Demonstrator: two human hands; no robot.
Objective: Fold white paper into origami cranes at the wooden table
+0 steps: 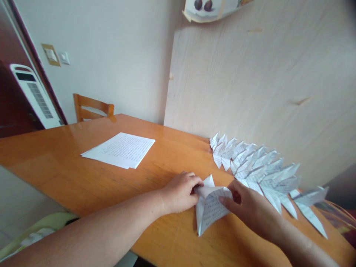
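From my head view, I have both hands gripping one folded sheet (214, 209) covered in writing. The thumb and fingers of my left hand (180, 193) are closed on its upper left side. My right hand (241, 198) pinches its right side, thumb flat on the written face, the fingers curled and partly hidden. Between the hands the paper bulges open, one white tip poking up at the far side and another pointing down toward the near edge of the table (172, 231).

Just beyond my right hand, a row of folded papers (256, 163) runs beside the far edge toward the right end, many overlapping, pointed ends raised. One folded piece (310, 207) sits at that right end.

Left of my hands, well apart, written sheets (121, 150) lie flat, short of the far left corner. A wooden chair (93, 105) stands behind that corner; a wood panel (236, 85) rises along the far edge.
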